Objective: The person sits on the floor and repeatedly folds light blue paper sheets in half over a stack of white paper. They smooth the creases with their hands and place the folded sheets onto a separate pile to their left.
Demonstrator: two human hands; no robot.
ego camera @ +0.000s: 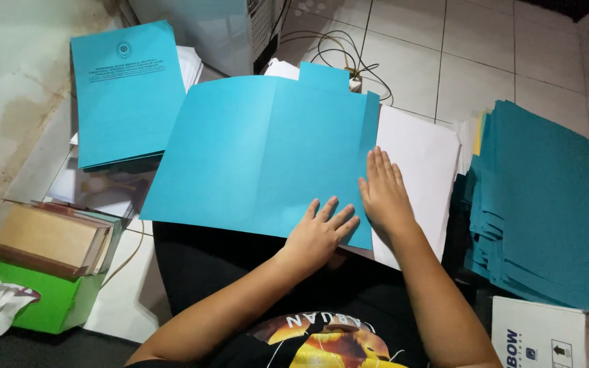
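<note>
A large blue sheet lies folded over a stack of white paper on the floor in front of me. My left hand rests flat on the blue sheet's near right corner, fingers spread. My right hand presses flat along the sheet's right edge, partly on the white paper. Neither hand grips anything.
A stack of printed blue covers lies at the far left. A thick pile of blue sheets sits at the right, a white box below it. Books rest on a green tissue box at left. Cables trail behind.
</note>
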